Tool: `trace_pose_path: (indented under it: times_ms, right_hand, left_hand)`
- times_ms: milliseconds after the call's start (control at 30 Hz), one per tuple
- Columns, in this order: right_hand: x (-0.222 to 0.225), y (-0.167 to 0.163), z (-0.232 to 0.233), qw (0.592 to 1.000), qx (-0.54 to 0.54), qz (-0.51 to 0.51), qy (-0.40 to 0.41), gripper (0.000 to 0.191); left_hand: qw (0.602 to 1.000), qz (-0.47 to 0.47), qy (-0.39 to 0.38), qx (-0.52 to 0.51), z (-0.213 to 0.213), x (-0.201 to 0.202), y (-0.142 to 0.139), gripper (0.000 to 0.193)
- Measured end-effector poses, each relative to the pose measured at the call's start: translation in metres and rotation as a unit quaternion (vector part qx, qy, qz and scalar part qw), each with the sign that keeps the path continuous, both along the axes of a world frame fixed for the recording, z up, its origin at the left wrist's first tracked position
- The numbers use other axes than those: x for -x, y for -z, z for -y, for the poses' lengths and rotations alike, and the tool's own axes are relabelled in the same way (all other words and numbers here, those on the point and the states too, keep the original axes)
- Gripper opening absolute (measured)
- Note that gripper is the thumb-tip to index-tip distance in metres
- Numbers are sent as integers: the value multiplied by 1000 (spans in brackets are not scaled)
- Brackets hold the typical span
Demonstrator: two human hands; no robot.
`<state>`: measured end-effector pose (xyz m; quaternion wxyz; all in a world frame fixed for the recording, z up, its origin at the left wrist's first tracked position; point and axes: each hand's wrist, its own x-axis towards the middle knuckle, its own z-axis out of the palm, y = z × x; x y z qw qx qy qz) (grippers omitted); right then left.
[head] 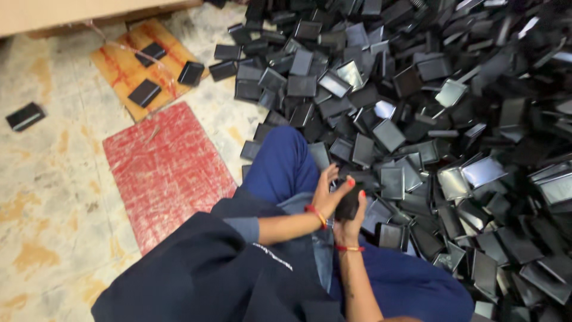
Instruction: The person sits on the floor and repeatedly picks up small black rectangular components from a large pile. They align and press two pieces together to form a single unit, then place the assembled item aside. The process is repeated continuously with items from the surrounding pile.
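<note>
Over lap, both hands (339, 200) grip black box (348, 204), long axis upright.

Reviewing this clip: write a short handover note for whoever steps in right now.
Left hand and right hand: together gripping one small black case over the lap.
Pile of black cases: on the floor ahead and to the right, reaching the knees.
Set apart: three cases on the orange board, one on the bare floor. Red board carries none.
Left: almost the whole pile.
</note>
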<state>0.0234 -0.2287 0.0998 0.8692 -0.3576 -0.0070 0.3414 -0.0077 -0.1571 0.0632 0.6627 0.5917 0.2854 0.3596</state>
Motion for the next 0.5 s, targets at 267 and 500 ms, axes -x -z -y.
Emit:
trace_pose_path:
  times_ms: [267,500]
  right_hand:
    - [-17,9,12,975,135,172,30,51]
    - [-28,35,3,883,260,390,19,39]
  left_hand:
    - [983,-22,43,179,-15,2,16,66]
    - [988,-61,138,12,-32,-9,34,54]
